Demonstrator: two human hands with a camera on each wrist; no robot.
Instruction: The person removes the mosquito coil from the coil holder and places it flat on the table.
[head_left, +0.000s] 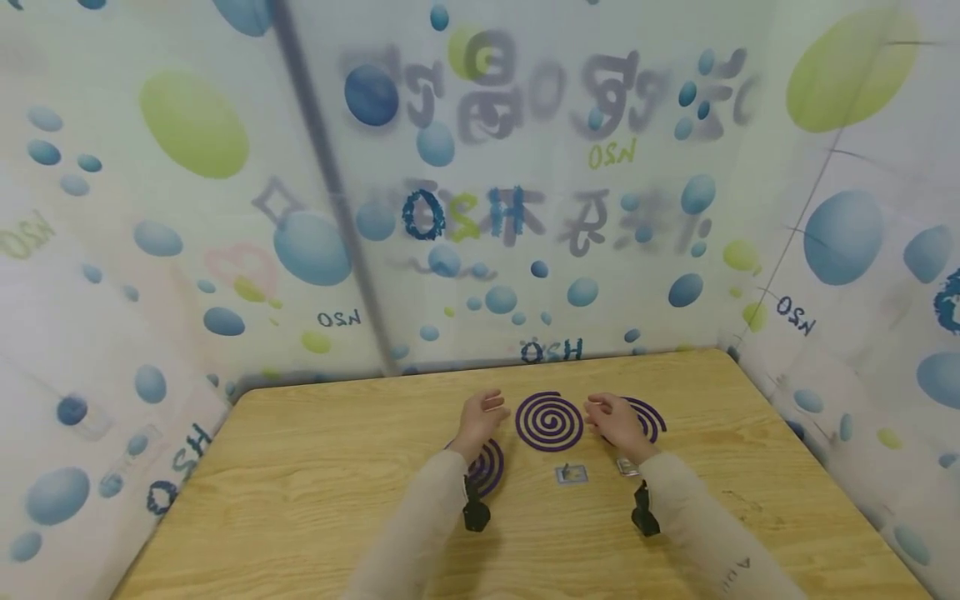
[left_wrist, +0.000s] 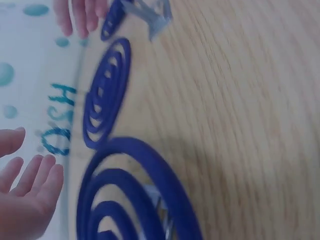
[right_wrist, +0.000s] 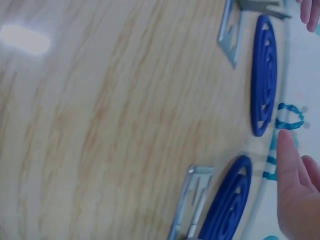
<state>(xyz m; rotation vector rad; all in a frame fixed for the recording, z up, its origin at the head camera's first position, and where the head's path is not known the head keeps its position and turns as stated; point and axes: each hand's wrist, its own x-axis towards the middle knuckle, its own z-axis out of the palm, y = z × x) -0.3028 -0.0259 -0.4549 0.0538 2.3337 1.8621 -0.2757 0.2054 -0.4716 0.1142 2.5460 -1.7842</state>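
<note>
White sheeting (head_left: 480, 329), printed with blue and green drops and mirrored "H2O" lettering, backs a wood-grain desk (head_left: 322, 475).

Left: a purple mosquito coil (head_left: 489, 465) lies partly behind the left forearm; a metal stand (left_wrist: 152, 191) shows through its turns, contact unclear. The left hand (head_left: 480, 423) is near this coil, fingers relaxed, grip unclosed and unloaded.

Centre: the second coil (head_left: 550, 422) lies flat between the hands; a metal coil stand (head_left: 572, 474) is on its near side.

Right: the right hand (head_left: 617, 419) partly hides the third coil (head_left: 651, 417); its grip is likewise loose and unloaded. Another coil stand (head_left: 627, 467) lies nearby.

Step in hand, as judged: coils and stands laid out in pairs. Next move: probably calls for a light rim pinch; coils are likely brittle. No container shows.
</note>
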